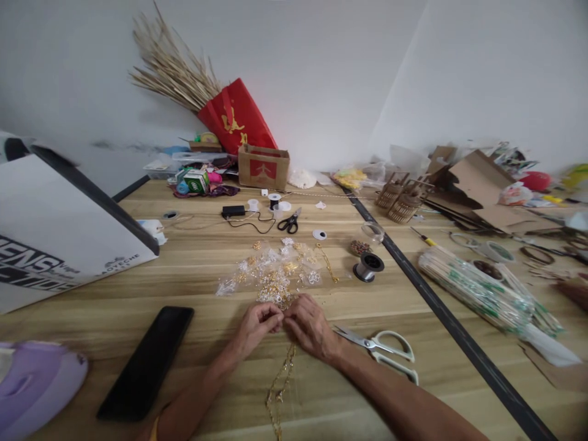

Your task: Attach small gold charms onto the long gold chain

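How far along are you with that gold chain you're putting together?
Done: a length of gold chain already lies linked on the table. In hand: the left hand and right hand pinch its top end. Left, probably plenty: many gold parts sit in small bags just beyond the hands, unused.

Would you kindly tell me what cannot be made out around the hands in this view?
Head view only:
- What the left hand and right hand pinch: hidden by their own fingers.
- Lower end of the gold chain: cut off by the bottom edge.
- The bagged gold pieces: too small to identify.
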The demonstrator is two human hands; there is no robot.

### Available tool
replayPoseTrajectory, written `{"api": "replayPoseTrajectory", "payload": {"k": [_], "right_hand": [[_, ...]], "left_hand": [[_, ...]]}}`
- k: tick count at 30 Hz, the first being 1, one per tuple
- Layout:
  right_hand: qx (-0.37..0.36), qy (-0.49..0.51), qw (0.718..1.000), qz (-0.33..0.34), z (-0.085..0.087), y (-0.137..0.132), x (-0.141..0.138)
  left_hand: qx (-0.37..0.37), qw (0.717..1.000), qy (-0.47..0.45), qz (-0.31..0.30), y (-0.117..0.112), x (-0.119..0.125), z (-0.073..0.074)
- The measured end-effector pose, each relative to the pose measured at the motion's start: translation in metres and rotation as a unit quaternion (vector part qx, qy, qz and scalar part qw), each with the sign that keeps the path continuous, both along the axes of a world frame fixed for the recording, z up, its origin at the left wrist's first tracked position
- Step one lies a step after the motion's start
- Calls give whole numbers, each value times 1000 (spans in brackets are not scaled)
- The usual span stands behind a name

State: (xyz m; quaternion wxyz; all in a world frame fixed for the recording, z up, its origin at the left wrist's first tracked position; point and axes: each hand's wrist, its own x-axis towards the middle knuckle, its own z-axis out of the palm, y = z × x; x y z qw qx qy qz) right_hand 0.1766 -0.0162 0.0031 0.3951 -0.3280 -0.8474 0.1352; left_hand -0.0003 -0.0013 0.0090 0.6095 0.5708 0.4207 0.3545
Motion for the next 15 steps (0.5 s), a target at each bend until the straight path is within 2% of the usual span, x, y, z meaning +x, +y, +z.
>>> {"api": "replayPoseTrajectory", "payload": {"k": [7,15], "right_hand": [[-8,-7,1000,-3,1,0,1],[-16,7,1000,-11,0,0,2]], "left_hand": [[-1,1000,-4,3,1,0,-5],[12,999,35,7,1,2,-1]]}}
